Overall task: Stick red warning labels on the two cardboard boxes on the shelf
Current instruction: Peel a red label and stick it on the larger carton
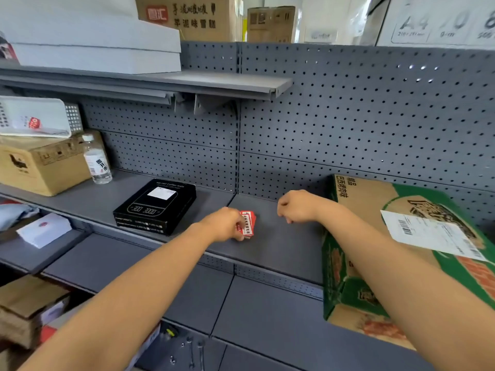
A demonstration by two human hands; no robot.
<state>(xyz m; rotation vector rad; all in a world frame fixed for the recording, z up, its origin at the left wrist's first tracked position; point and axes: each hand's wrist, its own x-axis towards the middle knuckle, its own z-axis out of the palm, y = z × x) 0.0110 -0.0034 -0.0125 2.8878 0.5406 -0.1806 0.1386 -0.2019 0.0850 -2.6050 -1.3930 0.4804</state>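
A small stack of red warning labels (248, 223) lies on the grey shelf (281, 245) in the middle. My left hand (225, 223) grips the stack from its left side. A short way to the right, my right hand (293, 206) hovers above the shelf with its fingers curled and nothing in them. A large green and brown cardboard box (375, 210) with a white shipping slip stands at the right, under my right forearm. A plain brown cardboard box (40, 167) stands at the far left of the same shelf.
A black scale box (156, 206) lies left of the labels, with a water bottle (97, 160) beyond it. A white basket (34, 117) sits on the brown box. A pegboard back wall (348, 116), an upper shelf (214, 81) and lower shelves surround the spot.
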